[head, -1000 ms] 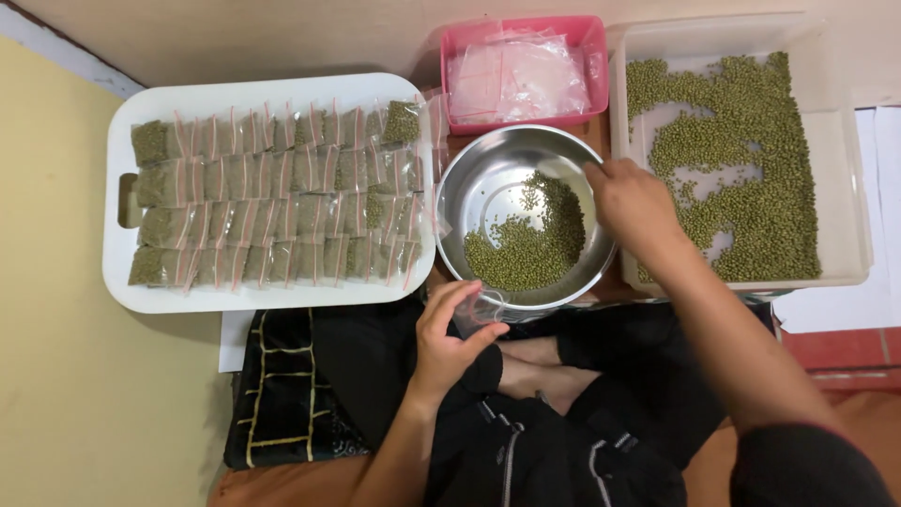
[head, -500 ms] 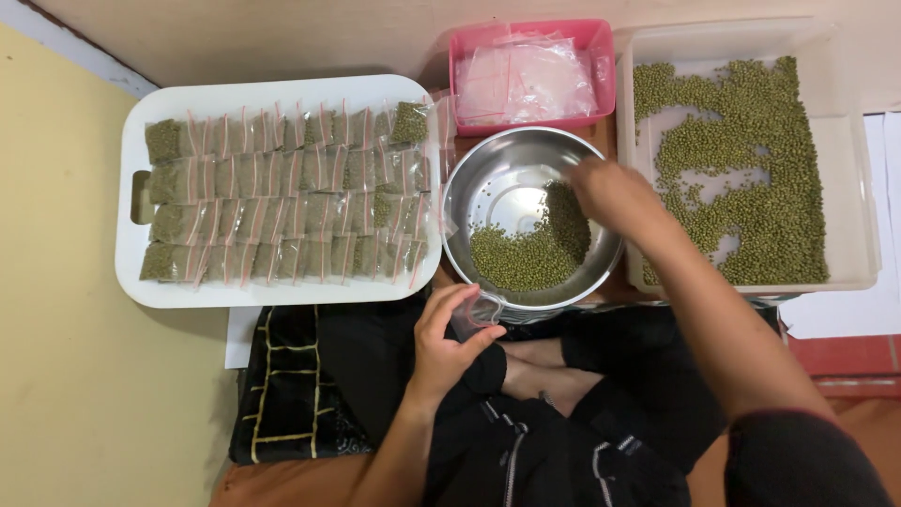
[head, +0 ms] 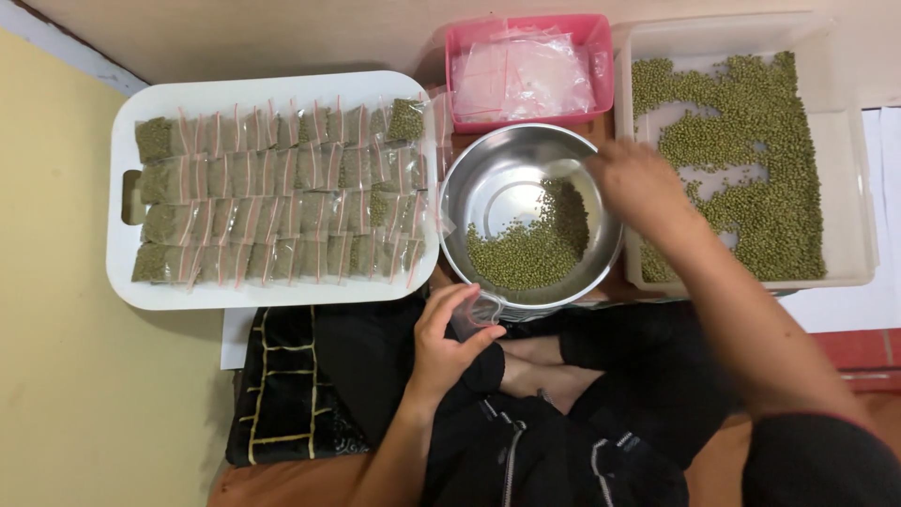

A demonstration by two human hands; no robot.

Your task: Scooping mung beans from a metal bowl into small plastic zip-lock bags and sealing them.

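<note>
A small clear bag (head: 477, 314) sits pinched in the fingers of the left hand (head: 449, 343), just below the near rim of a round steel bowl (head: 488, 183) and over the person's lap. The bag's contents cannot be made out. The bowl holds a shallow heap of green beans (head: 535, 246) toward its near right side. The right hand (head: 640, 183) hovers over the bowl's far right rim, blurred, so whether its fingers are clenched or loose cannot be told.

Left of the bowl, touching it, a white tray (head: 127, 244) carries 4 rows of filled little bags (head: 272, 202) with red seal strips, packed edge to edge. Behind the bowl stands a pink tub (head: 601, 28) with a pile of empty clear bags (head: 521, 75). To the right, a clear plastic bin (head: 849, 169) holds more loose green beans (head: 760, 160) spread over its floor. A black cloth with yellow lines (head: 282, 394) lies under the tray's near edge.
</note>
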